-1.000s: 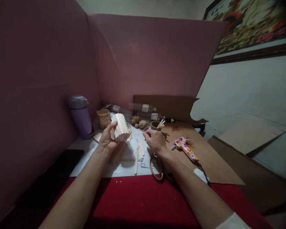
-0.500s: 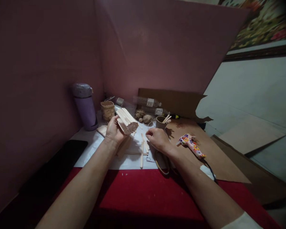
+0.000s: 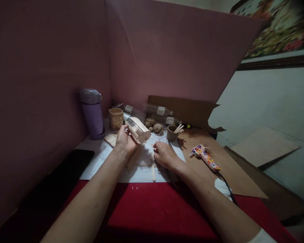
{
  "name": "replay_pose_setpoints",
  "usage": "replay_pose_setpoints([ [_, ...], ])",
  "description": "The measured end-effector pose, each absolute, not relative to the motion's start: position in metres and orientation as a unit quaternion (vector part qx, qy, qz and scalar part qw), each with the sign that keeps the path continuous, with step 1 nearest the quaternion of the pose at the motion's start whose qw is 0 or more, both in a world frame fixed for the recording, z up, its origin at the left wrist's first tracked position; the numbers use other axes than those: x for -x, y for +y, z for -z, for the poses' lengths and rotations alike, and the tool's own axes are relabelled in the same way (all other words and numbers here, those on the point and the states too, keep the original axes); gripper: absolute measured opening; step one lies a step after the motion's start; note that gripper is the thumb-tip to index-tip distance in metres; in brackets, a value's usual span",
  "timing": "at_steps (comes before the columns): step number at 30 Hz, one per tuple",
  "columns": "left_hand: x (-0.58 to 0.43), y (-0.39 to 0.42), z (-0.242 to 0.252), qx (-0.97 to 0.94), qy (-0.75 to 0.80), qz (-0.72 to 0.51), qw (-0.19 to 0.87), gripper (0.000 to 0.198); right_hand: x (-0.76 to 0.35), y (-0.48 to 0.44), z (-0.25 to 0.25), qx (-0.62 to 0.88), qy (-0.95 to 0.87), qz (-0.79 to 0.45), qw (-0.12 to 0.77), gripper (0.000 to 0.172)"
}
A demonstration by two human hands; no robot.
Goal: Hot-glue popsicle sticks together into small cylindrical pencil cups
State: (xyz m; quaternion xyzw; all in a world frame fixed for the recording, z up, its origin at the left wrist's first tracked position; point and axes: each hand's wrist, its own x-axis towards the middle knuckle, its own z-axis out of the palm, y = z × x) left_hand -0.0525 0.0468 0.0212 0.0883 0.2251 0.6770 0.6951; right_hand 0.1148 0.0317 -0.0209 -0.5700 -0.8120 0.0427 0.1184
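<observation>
My left hand [image 3: 125, 141] is closed round a small container clad in wooden ice-cream sticks [image 3: 139, 129], held tilted above the white sheet [image 3: 96, 162]. My right hand [image 3: 164, 156] rests low on the sheet with fingers curled over loose wooden sticks [image 3: 153, 170]; whether it grips one I cannot make out. More flat sticks lie under and between both hands.
A purple flask [image 3: 92, 113] stands at the left by the pink cardboard screen [image 3: 167, 54]. Behind the hands are a woven cup [image 3: 116, 118], twine balls [image 3: 157, 128], plastic bottles [image 3: 157, 110] and a brown cup of sticks [image 3: 172, 132]. A flowered glue gun [image 3: 206, 157] lies on brown cardboard [image 3: 225, 172].
My left hand has tipped the stick-clad container further over, its side now facing up. My right hand has dropped lower onto the loose sticks, covering the ring-shaped object near the red cloth.
</observation>
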Motion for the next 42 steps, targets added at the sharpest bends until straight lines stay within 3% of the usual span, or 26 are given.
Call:
replay_pose_setpoints([
  [8, 0.049, 0.042, -0.02, -0.153, 0.248, -0.648, 0.704, 0.032, -0.107, 0.025, 0.017, 0.595, -0.792, -0.051, 0.126, 0.027],
  [15, 0.043, 0.045, -0.013, -0.183, 0.224, -0.652, 0.701, 0.023, -0.126, 0.05, 0.013, 0.603, -0.721, -0.16, 0.302, 0.011],
  [21, 0.039, 0.037, -0.017, -0.188, 0.245, -0.626, 0.717, 0.034, -0.133, 0.056, 0.001, 0.539, -0.628, -0.372, 0.421, 0.008],
  [23, 0.038, 0.034, -0.019, -0.201, 0.251, -0.616, 0.72, 0.036, -0.131, 0.052, -0.001, 0.507, -0.603, -0.427, 0.444, 0.017],
  [28, 0.037, 0.034, -0.017, -0.225, 0.249, -0.62, 0.709, 0.033, -0.13, 0.049, -0.004, 0.42, -0.535, -0.52, 0.517, 0.066],
  [31, 0.037, 0.036, -0.013, -0.235, 0.254, -0.622, 0.702, 0.026, -0.132, 0.05, -0.003, 0.349, -0.515, -0.573, 0.534, 0.071],
  [35, 0.038, 0.036, -0.01, -0.266, 0.249, -0.608, 0.705, 0.019, -0.13, 0.047, -0.004, 0.32, -0.566, -0.53, 0.544, 0.055],
  [38, 0.038, 0.036, -0.009, -0.273, 0.238, -0.609, 0.706, 0.023, -0.127, 0.039, -0.003, 0.324, -0.68, -0.385, 0.533, 0.056],
  [42, 0.038, 0.035, -0.01, -0.247, 0.231, -0.631, 0.698, 0.02, -0.123, 0.028, -0.001, 0.334, -0.814, -0.182, 0.439, 0.063],
])
